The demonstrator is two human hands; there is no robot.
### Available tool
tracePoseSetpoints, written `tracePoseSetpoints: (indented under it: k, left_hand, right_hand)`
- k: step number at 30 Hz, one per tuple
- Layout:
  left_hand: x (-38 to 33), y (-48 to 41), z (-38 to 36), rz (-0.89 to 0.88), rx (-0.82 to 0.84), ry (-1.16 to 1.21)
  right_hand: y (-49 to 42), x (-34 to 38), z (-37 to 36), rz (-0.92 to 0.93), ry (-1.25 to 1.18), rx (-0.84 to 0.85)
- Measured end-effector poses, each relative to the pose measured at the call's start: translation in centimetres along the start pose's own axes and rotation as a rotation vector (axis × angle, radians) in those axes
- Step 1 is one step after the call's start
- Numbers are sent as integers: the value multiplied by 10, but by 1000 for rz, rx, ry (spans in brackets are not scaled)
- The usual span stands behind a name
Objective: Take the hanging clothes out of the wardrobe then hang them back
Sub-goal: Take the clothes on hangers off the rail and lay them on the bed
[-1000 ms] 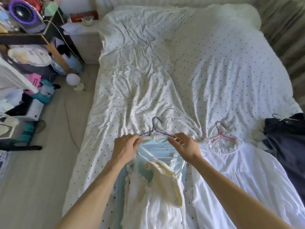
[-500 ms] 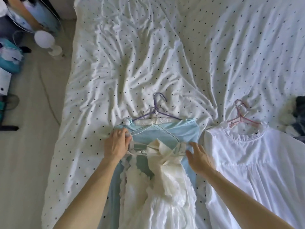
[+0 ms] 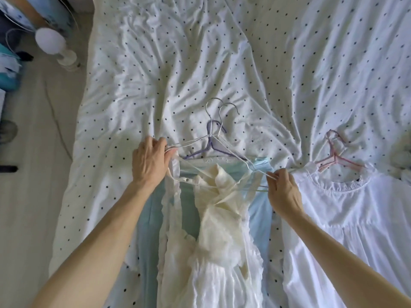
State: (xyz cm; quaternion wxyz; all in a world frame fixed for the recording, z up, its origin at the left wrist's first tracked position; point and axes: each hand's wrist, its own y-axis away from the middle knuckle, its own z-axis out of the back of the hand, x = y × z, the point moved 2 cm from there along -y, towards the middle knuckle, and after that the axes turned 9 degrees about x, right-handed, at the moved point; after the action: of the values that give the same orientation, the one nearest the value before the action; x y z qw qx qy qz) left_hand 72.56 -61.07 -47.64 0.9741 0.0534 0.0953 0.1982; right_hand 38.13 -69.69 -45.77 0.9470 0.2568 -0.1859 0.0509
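A cream strappy dress (image 3: 220, 230) lies on the dotted bedsheet (image 3: 200, 63), on top of a light blue garment (image 3: 260, 216) that has a purple hanger (image 3: 211, 145). Two thin white wire hangers (image 3: 219, 130) sit at the cream dress's top. My left hand (image 3: 151, 161) grips the left end of the wire hangers together with a dress strap. The hangers' right end is pinched by my right hand (image 3: 282, 190). To the right lies a white dress (image 3: 355, 218) on a pink hanger (image 3: 335, 156).
The bed's left edge runs down to a pale floor (image 3: 33, 174). A small white round lamp (image 3: 57, 44) and a cable stand on the floor at upper left, beside cluttered blue items (image 3: 9, 70). A dark object shows at the right border.
The wire hangers have slid up the bed past the blue garment's collar. My right hand went from open beside the dress to pinching the hangers' right end. The camera dipped closer.
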Motion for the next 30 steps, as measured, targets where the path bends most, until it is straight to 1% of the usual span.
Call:
tracePoseSetpoints:
  k: [2,4,6,7,9,11,12,14,16,19,21,23,24,27,30]
  left_hand:
    - [-4,-23,-16,-6,65,35]
    - [-4,-32,-44,36,155,55]
    - [1,-28,-70,73,169,63]
    - [3,-23,-76,87,138,82]
    - [5,-17,-78,110,96,136]
    - [4,-11,-72,113,100,138]
    - [4,-10,-69,103,111,114]
    - [4,-7,-61,99,164,70]
    - [3,-4,-53,119,227,65]
    - [-2,0,-41,133,365,47]
    - [-11,6,-32,112,423,17]
    - [-24,15,-19,106,422,-10]
    - [-31,20,-11,114,422,-22]
    - [-64,40,18,120,464,-36]
    - [-117,67,51,41,495,-26]
  right_hand:
    - [-23,1,-7,-83,-40,-19]
    - [-37,-1,-20,-192,-11,39]
    - [-40,0,-33,-228,-111,61]
    - [-37,1,-37,-205,-179,42]
    - [-26,2,-41,-99,-265,-38]
    - [-8,-1,-44,9,-273,-69]
    - [-2,-4,-47,55,-220,-44]
    - [7,-11,-54,89,-75,73]
    - [4,-13,-57,25,7,184]
    - [-11,-6,-54,-31,185,253]
    - [-17,-4,-48,-66,187,362]
    - [-14,-2,-36,-67,106,434]
    - [-7,0,-25,-54,66,424]
    - [33,-2,20,8,-50,316]
    - [98,-22,75,80,-138,233]
